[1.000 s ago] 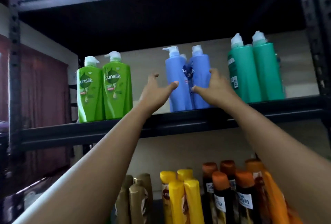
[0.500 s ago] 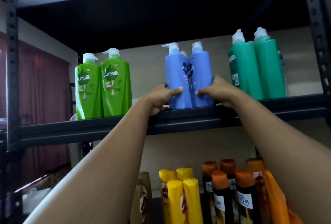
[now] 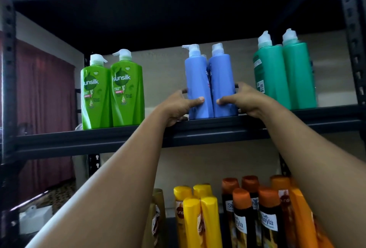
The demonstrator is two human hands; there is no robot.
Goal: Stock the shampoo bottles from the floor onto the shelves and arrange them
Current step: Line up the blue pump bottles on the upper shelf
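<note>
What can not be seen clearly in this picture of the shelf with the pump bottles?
Head view only:
- Labels of the two blue plastic pump bottles: turned inward, only a sliver shows.
- A third blue bottle behind them: only a bit of its white pump shows.
- Fingers of the left hand and right hand: mostly behind the bottles.
- Print on the teal plastic pump bottles: too small.
- Top shelf goods: cut off by the upper edge.

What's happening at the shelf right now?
A person is arranging pump bottles. The left hand and right hand press in on the two blue bottles, which stand upright and touching on the shelf. Green bottles stand to their left, teal bottles to their right.
</note>
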